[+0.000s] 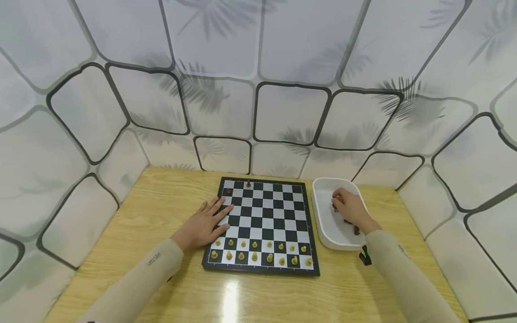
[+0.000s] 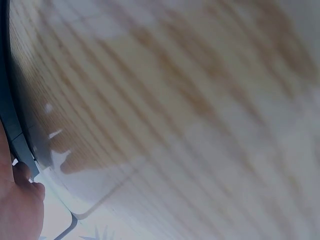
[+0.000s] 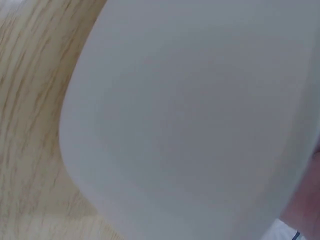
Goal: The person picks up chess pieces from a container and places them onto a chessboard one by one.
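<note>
A magnetic-looking chessboard (image 1: 261, 224) lies flat on the table. My left hand (image 1: 203, 223) rests on its left edge, fingers spread. Yellow chess pieces (image 1: 254, 256) fill the two near rows. At the far left stand two dark pieces: one on the back row (image 1: 248, 184) and a low one (image 1: 228, 191) in the row before it. My right hand (image 1: 350, 208) reaches into a white plastic tray (image 1: 323, 224), its curled fingertips pinching a small dark chess piece (image 1: 335, 207). More dark pieces (image 1: 357, 230) lie in the tray, partly hidden under the hand and wrist.
The board and tray stand side by side on a light wood table (image 1: 161, 197). Patterned curtains (image 1: 291, 112) enclose the table at the back and both sides. A black strap (image 1: 365, 256) hangs below the right wrist, near the tray's near corner.
</note>
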Tool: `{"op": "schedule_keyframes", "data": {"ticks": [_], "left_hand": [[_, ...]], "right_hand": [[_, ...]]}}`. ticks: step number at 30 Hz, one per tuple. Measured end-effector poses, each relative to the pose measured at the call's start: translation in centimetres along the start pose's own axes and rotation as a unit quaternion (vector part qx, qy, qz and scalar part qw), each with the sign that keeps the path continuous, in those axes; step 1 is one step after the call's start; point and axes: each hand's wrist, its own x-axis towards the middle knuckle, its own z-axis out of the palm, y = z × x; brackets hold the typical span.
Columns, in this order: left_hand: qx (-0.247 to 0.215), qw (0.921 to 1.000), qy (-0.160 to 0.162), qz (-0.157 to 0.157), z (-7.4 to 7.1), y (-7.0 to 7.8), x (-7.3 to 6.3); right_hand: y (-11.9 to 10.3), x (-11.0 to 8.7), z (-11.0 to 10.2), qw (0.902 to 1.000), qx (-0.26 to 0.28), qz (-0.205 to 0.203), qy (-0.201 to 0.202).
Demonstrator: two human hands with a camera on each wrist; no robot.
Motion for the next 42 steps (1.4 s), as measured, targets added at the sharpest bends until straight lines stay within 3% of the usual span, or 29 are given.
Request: {"op": "schedule_keyframes", "data": {"ticks": [6,19,27,42], "left_hand": [[0.001,1.0000,-0.005,-0.001,-0.2,0.1,0.0],[-0.003,1.0000,-0.003,-0.004,-0.1,0.0,0.1],[-0.009,0.9999,0.005,0.001,0.1,0.1,0.0],[-0.011,0.9999,0.005,0.000,0.1,0.1,0.1]], "right_hand": [[-0.2,0.2,-0.1,0.9997,-0.005,-0.014,0.018],[-0.5,0.3,-0.2,0.9995,0.007,-0.004,0.029],[-0.3,-0.1,0.2,0.9996,0.000,-0.020,0.021],[0.5,0.8,1.5,0.9994,0.035,0.000,0.000]]}}
